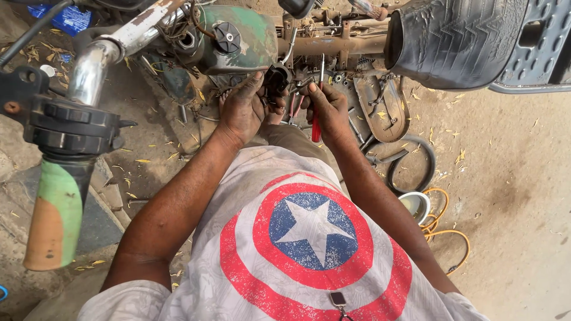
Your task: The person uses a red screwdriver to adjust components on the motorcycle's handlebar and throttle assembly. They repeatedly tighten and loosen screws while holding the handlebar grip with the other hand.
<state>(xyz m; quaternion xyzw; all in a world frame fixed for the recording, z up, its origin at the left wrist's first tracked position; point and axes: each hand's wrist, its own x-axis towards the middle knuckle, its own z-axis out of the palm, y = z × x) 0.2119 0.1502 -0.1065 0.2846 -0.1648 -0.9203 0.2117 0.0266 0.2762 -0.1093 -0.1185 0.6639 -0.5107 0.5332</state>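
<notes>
The left hand (241, 110) grips a small black part (276, 77) just past its fingers, under the green tank (238, 38). The right hand (327, 107) grasps a red screwdriver (317, 119) — best kept straight and steady, with the part held still.

Left hand (241, 110) fingertips hidden behind the small black part (277, 77) it grips; shape of that part unclear. Right hand (326, 107) covers the middle of the red-handled screwdriver (316, 122); its tip is lost among engine parts, contact point can't be told. Black seat (458, 38) cut off by top and right edges. Green fuel tank (238, 35) cut by top edge. Handlebar grip (56, 211) close and blurred, bar running out at the top. Small bolts and wires around the rusty frame (339, 44) too small to sort. Orange hose (446, 229) partly hidden behind right arm. Keyring at bottom edge cut off.
</notes>
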